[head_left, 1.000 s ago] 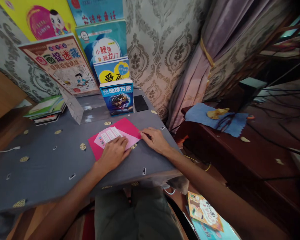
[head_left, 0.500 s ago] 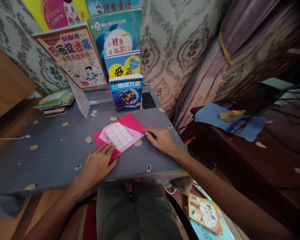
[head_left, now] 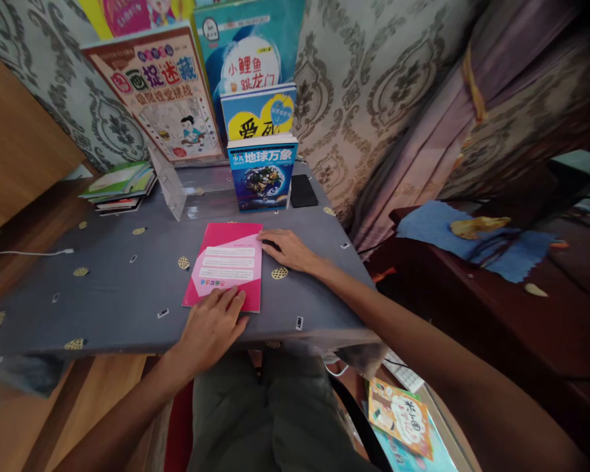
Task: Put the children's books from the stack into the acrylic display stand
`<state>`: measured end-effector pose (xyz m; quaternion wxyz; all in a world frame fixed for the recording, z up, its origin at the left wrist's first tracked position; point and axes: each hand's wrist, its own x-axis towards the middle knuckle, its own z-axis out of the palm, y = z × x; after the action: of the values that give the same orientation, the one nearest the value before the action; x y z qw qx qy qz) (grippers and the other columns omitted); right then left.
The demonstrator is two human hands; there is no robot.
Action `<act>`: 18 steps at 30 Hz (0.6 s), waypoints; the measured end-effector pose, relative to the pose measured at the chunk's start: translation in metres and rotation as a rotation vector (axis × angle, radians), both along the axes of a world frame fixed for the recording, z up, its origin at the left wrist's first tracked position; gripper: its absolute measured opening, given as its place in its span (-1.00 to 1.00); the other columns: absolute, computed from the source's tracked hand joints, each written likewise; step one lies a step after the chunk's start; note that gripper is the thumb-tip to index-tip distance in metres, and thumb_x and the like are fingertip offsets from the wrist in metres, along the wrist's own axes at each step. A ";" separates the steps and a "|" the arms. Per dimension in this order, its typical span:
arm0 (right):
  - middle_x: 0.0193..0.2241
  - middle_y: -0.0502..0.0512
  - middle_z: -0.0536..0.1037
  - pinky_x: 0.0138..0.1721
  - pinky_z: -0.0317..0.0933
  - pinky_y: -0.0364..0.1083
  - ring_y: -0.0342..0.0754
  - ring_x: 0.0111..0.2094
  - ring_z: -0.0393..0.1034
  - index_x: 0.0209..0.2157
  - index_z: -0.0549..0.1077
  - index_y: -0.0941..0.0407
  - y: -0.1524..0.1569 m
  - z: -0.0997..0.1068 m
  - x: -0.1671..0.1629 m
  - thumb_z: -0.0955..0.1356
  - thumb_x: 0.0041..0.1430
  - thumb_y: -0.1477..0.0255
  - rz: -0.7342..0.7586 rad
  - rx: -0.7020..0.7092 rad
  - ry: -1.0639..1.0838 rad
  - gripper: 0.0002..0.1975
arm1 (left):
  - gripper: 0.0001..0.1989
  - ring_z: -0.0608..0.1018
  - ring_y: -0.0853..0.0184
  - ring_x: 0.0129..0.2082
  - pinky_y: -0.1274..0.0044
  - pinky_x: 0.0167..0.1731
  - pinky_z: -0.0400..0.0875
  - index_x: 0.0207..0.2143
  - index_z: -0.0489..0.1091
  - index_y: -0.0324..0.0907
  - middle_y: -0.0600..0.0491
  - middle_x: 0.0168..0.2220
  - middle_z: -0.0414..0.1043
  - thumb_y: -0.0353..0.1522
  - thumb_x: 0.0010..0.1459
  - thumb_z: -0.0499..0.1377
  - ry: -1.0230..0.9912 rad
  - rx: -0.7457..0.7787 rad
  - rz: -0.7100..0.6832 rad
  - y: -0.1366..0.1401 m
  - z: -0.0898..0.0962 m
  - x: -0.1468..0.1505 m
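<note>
A thin pink book (head_left: 226, 235) lies flat on the cloth-covered table in front of me. Its cover has a pale pink panel with white text boxes, and the print is upside down from my side. My left hand (head_left: 211, 324) rests on the lower edge of the book with its fingers stretched out flat. At the book's right edge, my right hand (head_left: 290, 251) has thumb and forefinger close together on the side, with a small gap showing between them further back.
Behind the book stands a clear display rack (head_left: 170, 187) with several upright picture books, the blue earth book (head_left: 263, 177) in front. A black phone (head_left: 303, 191) lies beside it. Stacked booklets (head_left: 120, 187) and a white cable (head_left: 29, 253) are to the left. A blue cloth (head_left: 452, 236) covers part of the right-hand furniture.
The pink book has turned counterclockwise from a slant to nearly square with the table edge. My right hand has moved left and up with its edge. The view has shifted slightly.
</note>
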<state>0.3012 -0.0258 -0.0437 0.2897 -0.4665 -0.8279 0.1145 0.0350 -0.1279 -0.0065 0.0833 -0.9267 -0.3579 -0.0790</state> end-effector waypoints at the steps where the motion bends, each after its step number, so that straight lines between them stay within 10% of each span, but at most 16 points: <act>1: 0.08 0.28 0.55 0.18 0.22 0.15 0.11 0.14 0.41 0.08 0.48 0.17 0.001 -0.002 -0.002 0.25 0.37 0.39 -0.005 0.004 0.006 -0.66 | -0.65 0.54 0.04 0.04 0.23 -0.05 0.52 0.09 0.41 -0.23 -0.13 0.08 0.52 -0.30 0.31 0.13 0.003 0.005 -0.002 0.000 0.000 0.001; 18: -0.23 0.17 0.64 -0.16 0.32 -0.03 0.00 -0.23 0.50 -0.07 0.59 0.13 -0.034 0.013 -0.012 0.26 0.35 0.35 0.039 -0.106 0.238 -0.69 | -0.72 0.55 0.07 -0.03 0.28 -0.14 0.53 0.03 0.44 -0.24 -0.13 0.01 0.54 -0.34 0.36 0.08 0.066 0.063 -0.095 0.008 0.002 0.001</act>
<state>0.2889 -0.0599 -0.0309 0.3584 -0.4483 -0.7893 0.2182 0.0362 -0.1198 -0.0050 0.1203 -0.9416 -0.3080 -0.0634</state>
